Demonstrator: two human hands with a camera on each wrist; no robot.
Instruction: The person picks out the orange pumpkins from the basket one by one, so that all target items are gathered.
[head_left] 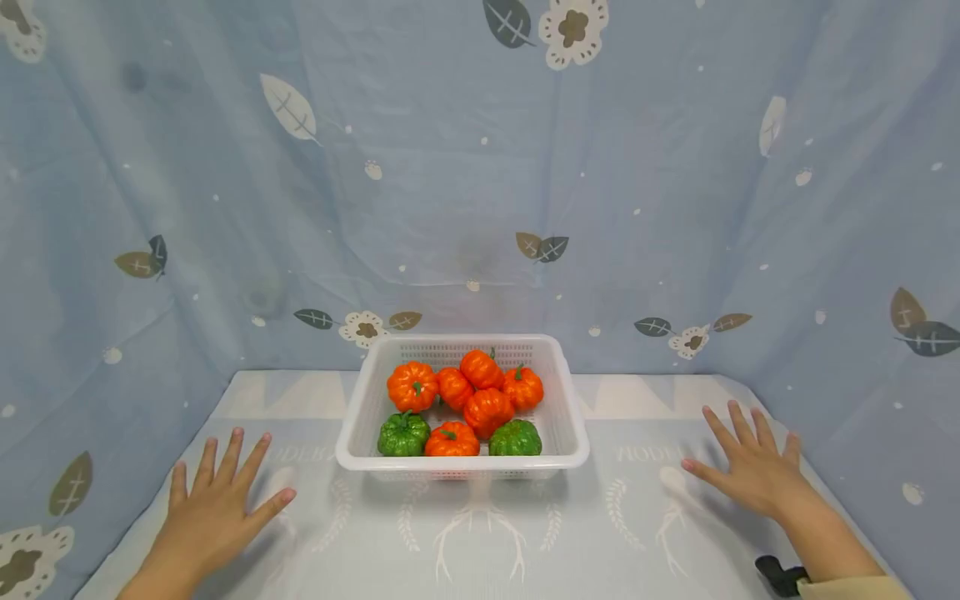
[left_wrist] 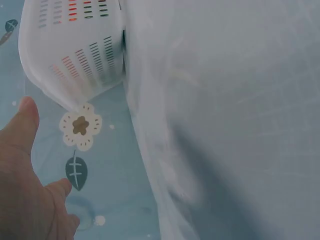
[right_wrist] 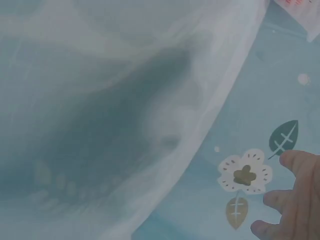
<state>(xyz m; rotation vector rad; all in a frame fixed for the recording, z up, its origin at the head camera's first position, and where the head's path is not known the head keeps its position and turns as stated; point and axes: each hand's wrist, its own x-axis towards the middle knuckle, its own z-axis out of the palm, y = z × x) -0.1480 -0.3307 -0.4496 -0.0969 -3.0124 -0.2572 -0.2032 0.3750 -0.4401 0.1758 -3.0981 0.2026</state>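
Note:
A white plastic basket (head_left: 573, 433) with slotted walls stands mid-table near the back. Inside it lie several orange pumpkin-shaped vegetables (head_left: 489, 412) and two green ones, a left one (head_left: 403, 435) and a right one (head_left: 516, 438), along the front. To the left of the basket, my left hand (head_left: 208, 512) is spread with straight fingers, holding nothing. My right hand (head_left: 757, 467) is spread likewise at the right side of the table, apart from the basket. The left wrist view shows the left hand (left_wrist: 30, 185) and the basket's side (left_wrist: 75, 50); the right wrist view shows fingers (right_wrist: 295, 192).
A pale patterned cloth (head_left: 480, 542) covers the table. Blue curtain fabric (head_left: 450, 208) with leaf and flower prints hangs behind and at both sides. A black strap piece (head_left: 780, 575) is at the right wrist, by a cream sleeve (head_left: 851, 588).

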